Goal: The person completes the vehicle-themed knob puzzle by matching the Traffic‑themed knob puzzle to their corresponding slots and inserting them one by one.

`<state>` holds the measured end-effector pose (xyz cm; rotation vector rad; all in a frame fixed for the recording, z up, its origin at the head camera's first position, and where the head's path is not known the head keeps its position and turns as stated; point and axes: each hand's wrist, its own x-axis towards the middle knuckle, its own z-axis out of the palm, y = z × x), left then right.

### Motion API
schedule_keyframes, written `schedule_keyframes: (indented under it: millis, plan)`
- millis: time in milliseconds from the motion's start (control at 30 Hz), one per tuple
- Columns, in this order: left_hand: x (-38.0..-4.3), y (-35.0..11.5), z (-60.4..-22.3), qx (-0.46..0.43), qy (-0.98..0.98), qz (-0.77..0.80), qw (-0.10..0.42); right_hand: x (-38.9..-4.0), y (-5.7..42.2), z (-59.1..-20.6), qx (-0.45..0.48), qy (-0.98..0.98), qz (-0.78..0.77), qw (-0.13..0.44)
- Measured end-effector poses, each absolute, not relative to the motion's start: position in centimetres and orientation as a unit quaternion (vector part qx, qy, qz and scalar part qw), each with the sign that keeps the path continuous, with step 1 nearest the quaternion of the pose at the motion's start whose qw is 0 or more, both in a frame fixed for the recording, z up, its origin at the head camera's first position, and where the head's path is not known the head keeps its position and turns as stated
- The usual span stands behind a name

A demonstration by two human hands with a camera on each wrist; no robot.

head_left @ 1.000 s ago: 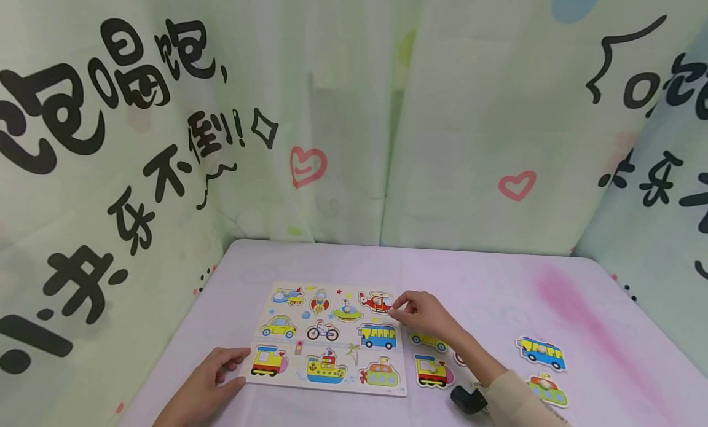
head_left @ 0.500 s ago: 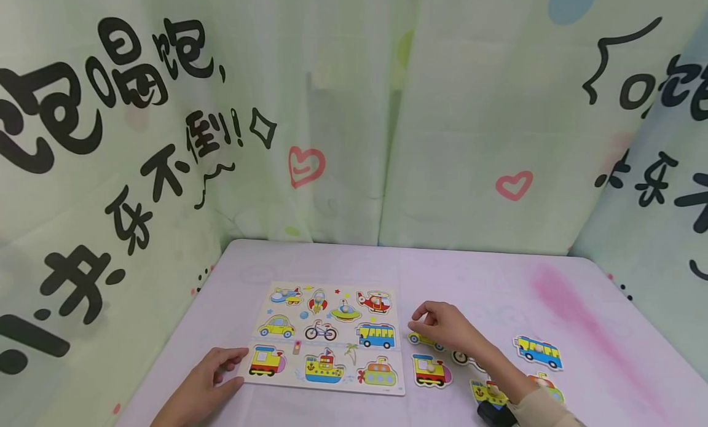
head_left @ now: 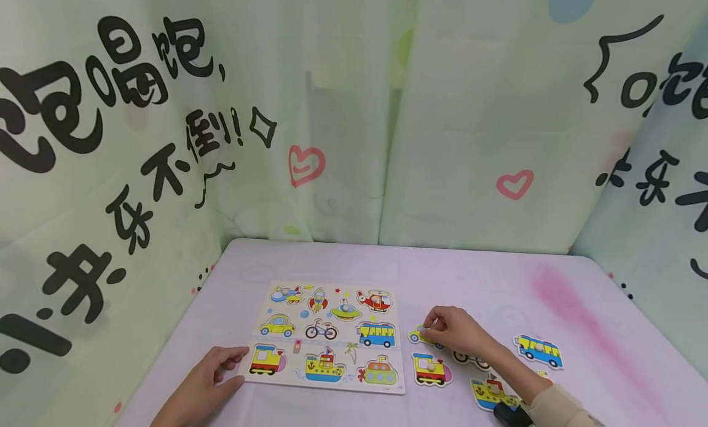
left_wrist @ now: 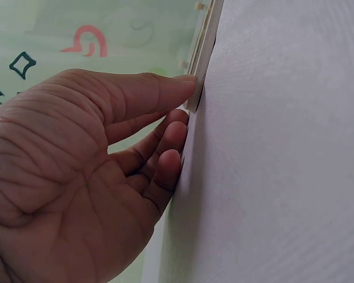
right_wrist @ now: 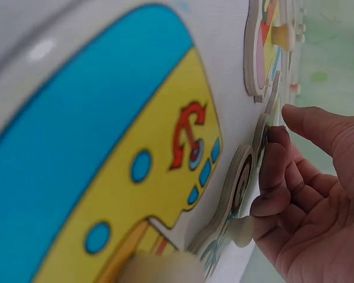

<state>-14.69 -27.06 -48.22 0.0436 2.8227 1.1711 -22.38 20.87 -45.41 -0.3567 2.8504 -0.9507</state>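
In the head view, a wooden puzzle board (head_left: 345, 347) with vehicle pictures lies on the table. My left hand (head_left: 207, 378) is at its left side; the left wrist view shows a fingertip touching the board's edge (left_wrist: 202, 65), the other fingers loosely bent. My right hand (head_left: 456, 329) is over a yellow car piece (head_left: 415, 336), partly covering it. In the right wrist view, thumb and bent index finger of the right hand (right_wrist: 318, 171) stand slightly apart at the car piece. The helicopter piece (head_left: 374, 301) sits in the board's top right.
Right of the board lie a train piece (head_left: 431, 370), a bicycle piece (head_left: 474, 360) under the right forearm, a ship piece (head_left: 489, 393) and a bus piece (head_left: 539, 351). Another piece is mostly hidden by the sleeve. Printed curtains (head_left: 442, 138) surround the table (head_left: 470, 273).
My right hand has left the helicopter on the board and moved right and down to the yellow car piece. The left hand has stayed at the board's edge.
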Motion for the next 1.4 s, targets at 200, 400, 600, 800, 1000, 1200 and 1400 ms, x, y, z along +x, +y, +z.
schedule_keyframes:
  millis: [200,400,600,800,1000,1200,1400]
  plan:
    - [-14.8,-26.9,-48.1,0.01,0.925,0.378,0.042,-22.3,21.1,-45.4,-0.13,0.941,-0.309,0.056]
    - [-14.8,-26.8,-48.0,0.01,0.925,0.377,0.042,-22.3,21.1,-45.4,-0.142,0.94,-0.303,0.058]
    - [-14.8,-26.9,-48.0,0.013,0.924,0.379,0.038,-22.4,21.0,-45.5,-0.134,0.942,-0.303,0.058]
    - [-14.7,-27.0,-48.1,0.017,0.922,0.386,0.037,-22.2,20.8,-45.6,-0.101,0.944,-0.309,0.056]
    - [-14.8,-27.0,-48.2,0.012,0.923,0.381,0.044,-21.8,20.8,-45.6,-0.08,0.938,-0.335,0.045]
    - [-14.8,-27.0,-48.1,0.01,0.925,0.376,0.046,-21.6,19.9,-45.5,-0.081,0.92,-0.381,0.036]
    - [-14.7,-27.0,-48.1,0.009,0.923,0.383,0.046,-21.4,17.7,-45.2,-0.081,0.91,-0.405,0.04]
